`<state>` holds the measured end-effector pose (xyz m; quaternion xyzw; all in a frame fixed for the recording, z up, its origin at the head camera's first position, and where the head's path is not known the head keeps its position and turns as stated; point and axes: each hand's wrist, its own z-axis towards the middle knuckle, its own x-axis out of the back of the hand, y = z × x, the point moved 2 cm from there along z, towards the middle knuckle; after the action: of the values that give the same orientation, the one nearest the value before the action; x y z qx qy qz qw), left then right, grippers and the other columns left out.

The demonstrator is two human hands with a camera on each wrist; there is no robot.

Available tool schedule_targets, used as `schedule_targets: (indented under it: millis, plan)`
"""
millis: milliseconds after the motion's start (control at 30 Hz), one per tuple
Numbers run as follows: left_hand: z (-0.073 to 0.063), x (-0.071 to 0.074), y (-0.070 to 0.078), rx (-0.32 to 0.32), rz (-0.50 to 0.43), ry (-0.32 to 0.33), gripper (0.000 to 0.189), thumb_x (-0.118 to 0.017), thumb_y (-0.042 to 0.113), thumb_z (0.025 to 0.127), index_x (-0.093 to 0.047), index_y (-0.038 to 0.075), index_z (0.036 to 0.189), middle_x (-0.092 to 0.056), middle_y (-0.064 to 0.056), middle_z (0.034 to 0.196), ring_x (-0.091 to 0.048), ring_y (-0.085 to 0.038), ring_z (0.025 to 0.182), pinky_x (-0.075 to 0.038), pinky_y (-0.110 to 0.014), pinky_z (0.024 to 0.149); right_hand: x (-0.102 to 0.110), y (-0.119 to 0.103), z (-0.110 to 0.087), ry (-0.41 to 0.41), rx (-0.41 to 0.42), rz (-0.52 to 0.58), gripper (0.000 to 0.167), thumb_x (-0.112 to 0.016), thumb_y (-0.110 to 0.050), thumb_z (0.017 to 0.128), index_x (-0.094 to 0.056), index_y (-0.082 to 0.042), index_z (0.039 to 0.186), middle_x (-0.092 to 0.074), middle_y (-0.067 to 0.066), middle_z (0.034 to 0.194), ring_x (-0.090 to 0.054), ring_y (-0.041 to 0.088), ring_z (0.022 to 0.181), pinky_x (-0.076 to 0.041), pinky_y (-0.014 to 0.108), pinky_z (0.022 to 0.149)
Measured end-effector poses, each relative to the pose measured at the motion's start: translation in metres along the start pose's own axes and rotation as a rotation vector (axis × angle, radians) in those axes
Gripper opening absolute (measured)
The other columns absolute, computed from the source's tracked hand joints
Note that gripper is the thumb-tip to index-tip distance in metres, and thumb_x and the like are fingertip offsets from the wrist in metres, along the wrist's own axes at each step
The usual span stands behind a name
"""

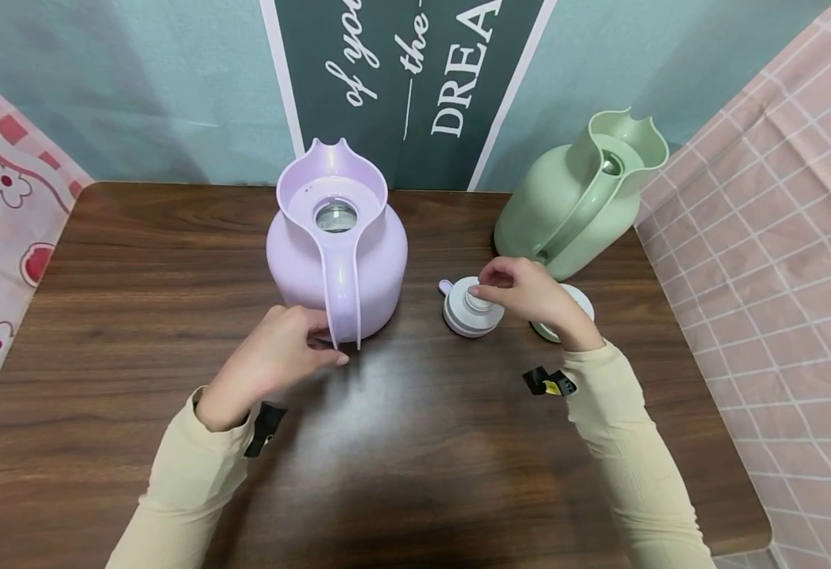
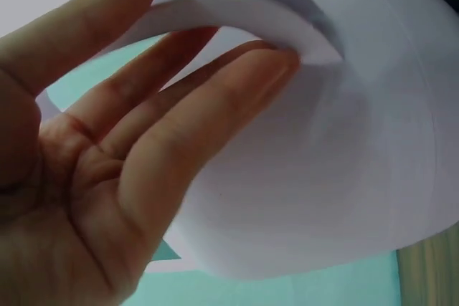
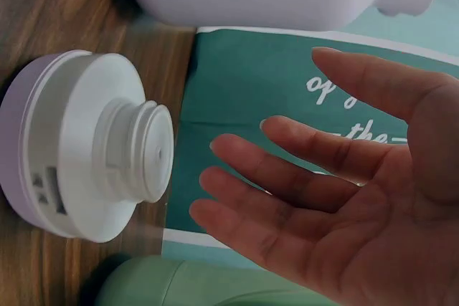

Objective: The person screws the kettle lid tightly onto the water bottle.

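Observation:
A lilac thermos jug stands upright, its round mouth uncovered at the top. My left hand is at the lower part of the jug's handle. In the left wrist view its fingers reach inside the handle loop, with the thumb on the outer side. A white and lilac stopper rests upside down on the table, threaded neck upward. Over it, my right hand is spread with relaxed fingers. The right wrist view shows a gap between fingertips and stopper.
A green thermos jug stands behind my right hand at the back right. Partly under my right wrist lies a white and green round lid. Cloth hangs along the back and right side of the wooden table.

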<state>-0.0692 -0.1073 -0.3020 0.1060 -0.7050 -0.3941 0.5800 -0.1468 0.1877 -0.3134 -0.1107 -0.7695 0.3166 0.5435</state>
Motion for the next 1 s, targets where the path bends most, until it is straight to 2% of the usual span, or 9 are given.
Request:
schedule_targets:
  millis: [267, 600, 833, 1000]
  plan:
    - [0.000, -0.003, 0.001, 0.009, -0.015, 0.016, 0.009, -0.075, 0.011, 0.071, -0.069, 0.010, 0.078, -0.065, 0.005, 0.068, -0.059, -0.013, 0.066, -0.046, -0.033, 0.062, 0.001, 0.006, 0.000, 0.000, -0.031, -0.010, 0.021, -0.063, -0.021, 0.086, -0.062, -0.001, 0.093, -0.061, 0.010, 0.088, -0.053, 0.023, 0.082, -0.042, 0.034, 0.071]
    - [0.000, -0.005, 0.006, 0.034, 0.002, 0.024, 0.008, -0.073, 0.009, 0.072, -0.065, 0.009, 0.071, -0.050, 0.007, 0.056, -0.043, -0.012, 0.055, -0.036, -0.029, 0.054, 0.000, 0.014, -0.001, 0.012, -0.053, 0.003, 0.022, -0.063, -0.022, 0.086, -0.062, -0.001, 0.093, -0.061, 0.011, 0.089, -0.053, 0.024, 0.083, -0.042, 0.035, 0.071]
    - [0.002, -0.005, 0.006, 0.015, 0.010, 0.030, 0.010, -0.072, 0.009, 0.072, -0.064, 0.009, 0.068, -0.045, 0.007, 0.054, -0.041, -0.013, 0.055, -0.035, -0.029, 0.053, 0.001, 0.019, 0.000, 0.027, -0.058, 0.000, 0.020, -0.064, -0.019, 0.085, -0.061, -0.001, 0.092, -0.061, 0.011, 0.087, -0.054, 0.024, 0.081, -0.042, 0.034, 0.069]
    - [0.000, -0.005, 0.005, 0.038, -0.016, 0.039, 0.007, -0.072, 0.010, 0.073, -0.066, 0.009, 0.070, -0.048, 0.007, 0.055, -0.041, -0.013, 0.055, -0.036, -0.029, 0.053, 0.000, 0.020, 0.000, 0.031, -0.033, -0.034, 0.022, -0.064, -0.020, 0.085, -0.062, 0.000, 0.093, -0.062, 0.013, 0.089, -0.056, 0.025, 0.084, -0.043, 0.037, 0.072]
